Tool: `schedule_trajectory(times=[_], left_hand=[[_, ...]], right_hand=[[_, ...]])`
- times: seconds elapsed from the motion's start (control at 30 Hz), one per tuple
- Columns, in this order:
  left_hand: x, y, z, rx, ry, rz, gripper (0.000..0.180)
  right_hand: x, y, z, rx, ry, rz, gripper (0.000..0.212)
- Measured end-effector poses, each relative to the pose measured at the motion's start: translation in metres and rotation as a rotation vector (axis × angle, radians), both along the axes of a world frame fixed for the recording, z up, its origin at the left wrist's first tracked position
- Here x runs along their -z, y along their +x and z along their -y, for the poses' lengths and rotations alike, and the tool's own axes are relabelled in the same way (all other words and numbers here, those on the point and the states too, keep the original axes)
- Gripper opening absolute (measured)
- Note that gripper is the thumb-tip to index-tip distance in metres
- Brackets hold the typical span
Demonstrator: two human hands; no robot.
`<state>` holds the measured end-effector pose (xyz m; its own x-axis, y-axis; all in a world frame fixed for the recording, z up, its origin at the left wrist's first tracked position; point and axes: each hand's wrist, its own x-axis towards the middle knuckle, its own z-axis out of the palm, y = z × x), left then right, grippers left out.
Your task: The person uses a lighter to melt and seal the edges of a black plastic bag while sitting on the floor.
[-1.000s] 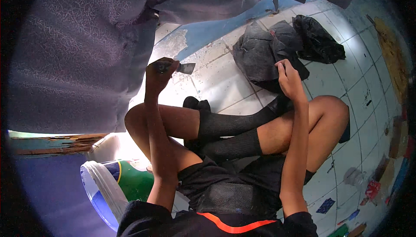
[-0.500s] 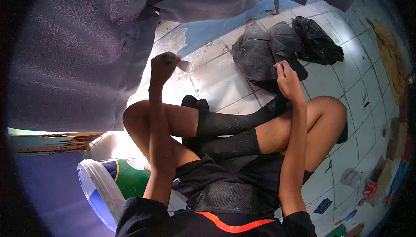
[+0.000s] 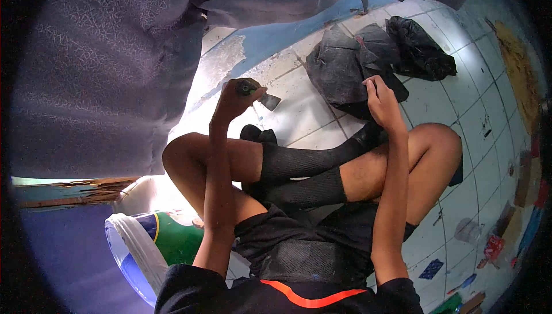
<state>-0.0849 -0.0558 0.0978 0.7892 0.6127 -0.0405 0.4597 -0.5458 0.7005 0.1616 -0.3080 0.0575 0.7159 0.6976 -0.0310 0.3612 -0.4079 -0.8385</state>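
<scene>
Closed around the dark handle of a small scraper [image 3: 270, 102] is my left hand [image 3: 231, 104]. Its flat, greyish blade sticks out to the right, above the tiled floor and apart from it. The handle's round butt end shows at the top of the fist. On the right, the fingers of my right hand [image 3: 384, 105] are pinched together over the near edge of a dark grey cloth or sheet [image 3: 336, 64]. What they hold, if anything, is too small to make out. Against that sheet lies a crumpled black plastic bag [image 3: 420, 49].
My crossed legs in black socks [image 3: 305, 167] rest between my arms. A dark curtain [image 3: 109, 78] hangs at the left and far side. A white and green bucket [image 3: 178, 238] lies tipped at the left. Scraps, including a red wrapper [image 3: 493, 248], litter the right floor.
My left hand has moved right and slightly nearer with the scraper, whose blade now shows more fully. My right hand has stayed almost in place, its fingertips shifting slightly.
</scene>
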Motion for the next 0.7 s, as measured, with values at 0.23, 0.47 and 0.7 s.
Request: schedule_trajectory(times=[0.23,0.47,0.7], left_hand=[[0.019,0.003,-0.011,0.021,0.055,0.206,0.019],[-0.007,-0.007,-0.015,-0.129,0.358,0.268,0.014],[0.022,0.002,-0.006,-0.034,0.217,0.205,0.015]], right_hand=[[0.009,0.005,0.003,-0.030,0.043,0.043,0.025],[0.011,0.003,0.001,-0.017,0.027,0.045,0.028],[0.009,0.000,-0.002,-0.027,0.040,0.058,0.026]])
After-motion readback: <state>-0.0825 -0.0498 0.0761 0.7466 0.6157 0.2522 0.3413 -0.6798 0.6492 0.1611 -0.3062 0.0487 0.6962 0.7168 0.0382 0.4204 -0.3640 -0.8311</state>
